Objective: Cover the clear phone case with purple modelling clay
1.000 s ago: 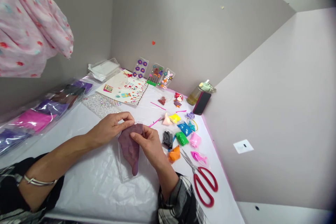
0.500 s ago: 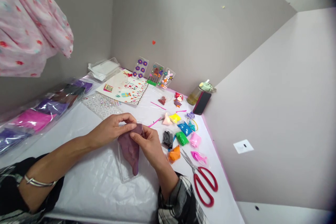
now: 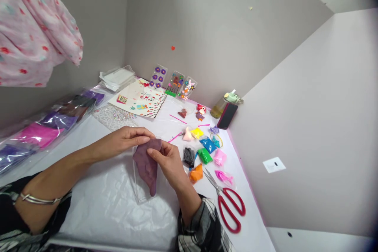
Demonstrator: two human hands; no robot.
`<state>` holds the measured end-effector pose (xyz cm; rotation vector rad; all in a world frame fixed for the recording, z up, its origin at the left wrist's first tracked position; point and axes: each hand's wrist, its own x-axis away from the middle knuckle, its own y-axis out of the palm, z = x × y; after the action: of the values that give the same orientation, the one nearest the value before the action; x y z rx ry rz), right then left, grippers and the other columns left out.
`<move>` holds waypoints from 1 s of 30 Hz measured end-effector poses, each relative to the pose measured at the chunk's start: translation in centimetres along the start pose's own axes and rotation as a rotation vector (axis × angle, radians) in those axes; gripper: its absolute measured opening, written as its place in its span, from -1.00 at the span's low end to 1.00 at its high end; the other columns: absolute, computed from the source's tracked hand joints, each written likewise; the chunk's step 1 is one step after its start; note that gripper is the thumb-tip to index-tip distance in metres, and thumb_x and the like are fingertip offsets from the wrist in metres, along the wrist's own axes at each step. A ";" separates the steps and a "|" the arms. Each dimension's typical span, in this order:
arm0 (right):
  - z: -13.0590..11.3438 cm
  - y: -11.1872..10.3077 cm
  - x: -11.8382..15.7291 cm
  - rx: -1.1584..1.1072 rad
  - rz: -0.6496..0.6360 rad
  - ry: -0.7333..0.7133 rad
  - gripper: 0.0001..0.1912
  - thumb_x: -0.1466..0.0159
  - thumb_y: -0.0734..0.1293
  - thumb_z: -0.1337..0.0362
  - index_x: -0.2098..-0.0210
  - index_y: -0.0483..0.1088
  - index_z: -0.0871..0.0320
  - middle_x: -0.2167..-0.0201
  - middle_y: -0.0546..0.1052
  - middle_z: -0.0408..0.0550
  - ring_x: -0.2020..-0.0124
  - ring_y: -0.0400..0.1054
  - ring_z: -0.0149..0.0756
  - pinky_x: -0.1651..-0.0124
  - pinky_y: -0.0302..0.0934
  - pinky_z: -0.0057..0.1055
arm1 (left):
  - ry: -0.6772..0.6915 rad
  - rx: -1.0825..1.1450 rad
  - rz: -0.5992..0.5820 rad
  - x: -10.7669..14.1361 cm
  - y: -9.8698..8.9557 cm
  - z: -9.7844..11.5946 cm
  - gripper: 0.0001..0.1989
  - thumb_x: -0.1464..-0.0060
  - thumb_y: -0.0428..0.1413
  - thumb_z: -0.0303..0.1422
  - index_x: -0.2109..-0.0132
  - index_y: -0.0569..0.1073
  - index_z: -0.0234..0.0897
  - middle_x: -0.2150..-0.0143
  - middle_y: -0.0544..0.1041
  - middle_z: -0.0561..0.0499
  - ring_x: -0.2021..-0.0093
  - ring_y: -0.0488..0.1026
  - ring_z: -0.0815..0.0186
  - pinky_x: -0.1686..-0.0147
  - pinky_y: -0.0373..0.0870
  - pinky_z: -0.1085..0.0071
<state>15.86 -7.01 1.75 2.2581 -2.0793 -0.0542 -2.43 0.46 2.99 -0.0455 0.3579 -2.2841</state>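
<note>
A flattened piece of purple-brown clay [image 3: 147, 165] lies over the upper and right part of a clear plastic case [image 3: 138, 189], narrowing to a tip near the case's lower end. My left hand [image 3: 132, 138] is at the top left edge of the case, its fingers together and touching the clay's upper edge. My right hand [image 3: 168, 161] grips the case and clay from the right, thumb on top of the clay and fingers behind. The undersides of both hands' fingers are hidden.
Red-handled scissors [image 3: 230, 208] lie at the right, below several clay packets [image 3: 206, 144]. A phone [image 3: 227, 116] leans on a bottle [image 3: 217, 110] by the wall. Decorated cases [image 3: 158, 76] and a drawn sheet [image 3: 138, 98] are at the back; bagged clay [image 3: 39, 134] lies left.
My left hand has shifted slightly left and up, and its thumb has slid back, uncovering more of the clay's top edge. My right hand has barely moved.
</note>
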 end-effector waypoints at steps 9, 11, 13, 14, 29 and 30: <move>-0.3 0.4 0.1 0.036 -0.021 -0.005 -0.78 -0.13 0.46 0.15 0.47 0.42 0.15 0.54 0.37 -0.22 0.49 0.18 -0.39 0.37 0.13 -0.44 | 0.003 -0.052 0.083 -0.1 0.4 -0.3 -0.74 -0.17 0.18 -0.11 0.30 0.57 -0.20 0.34 0.57 0.09 0.25 0.49 0.22 0.18 0.39 0.39; -0.3 0.4 0.0 0.021 -0.029 -0.001 -0.77 -0.13 0.46 0.14 0.47 0.42 0.14 0.54 0.38 -0.22 0.49 0.19 -0.38 0.35 0.16 -0.44 | -0.018 -0.028 0.098 -0.1 0.6 -0.3 -0.66 -0.20 0.13 -0.05 0.32 0.56 -0.22 0.37 0.55 0.07 0.29 0.47 0.23 0.24 0.40 0.39; -0.2 0.4 0.0 0.009 -0.035 0.003 -0.76 -0.13 0.47 0.13 0.47 0.42 0.15 0.54 0.39 -0.22 0.48 0.20 -0.38 0.35 0.17 -0.44 | -0.029 -0.008 0.091 -0.2 0.6 -0.3 -0.55 -0.26 0.03 0.02 0.34 0.55 -0.24 0.38 0.55 0.05 0.31 0.46 0.23 0.27 0.40 0.38; -0.1 0.4 0.0 0.005 -0.035 0.003 -0.76 -0.13 0.47 0.13 0.47 0.43 0.15 0.53 0.40 -0.22 0.48 0.20 -0.38 0.35 0.17 -0.44 | -0.028 -0.002 0.082 -0.2 0.7 -0.3 -0.54 -0.26 0.02 0.03 0.33 0.55 -0.24 0.37 0.55 0.05 0.31 0.46 0.22 0.26 0.40 0.38; 0.2 0.3 -0.1 0.035 -0.025 0.007 -0.77 -0.13 0.45 0.13 0.47 0.40 0.14 0.52 0.36 -0.22 0.48 0.17 -0.38 0.34 0.12 -0.43 | -0.003 -0.066 0.098 0.0 1.2 -0.1 -0.62 -0.30 0.02 -0.06 0.26 0.56 -0.23 0.30 0.58 0.06 0.21 0.49 0.19 0.16 0.36 0.39; 0.1 0.3 -0.1 0.039 -0.024 0.010 -0.77 -0.12 0.44 0.13 0.47 0.39 0.14 0.52 0.36 -0.22 0.48 0.16 -0.38 0.34 0.12 -0.43 | 0.007 -0.076 0.104 0.1 1.2 -0.1 -0.67 -0.27 0.07 -0.09 0.26 0.55 -0.23 0.29 0.57 0.06 0.20 0.49 0.19 0.15 0.35 0.40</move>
<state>15.50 -6.91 1.67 2.3008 -2.0656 -0.0038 -1.58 -0.34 2.56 -0.0566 0.4398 -2.1684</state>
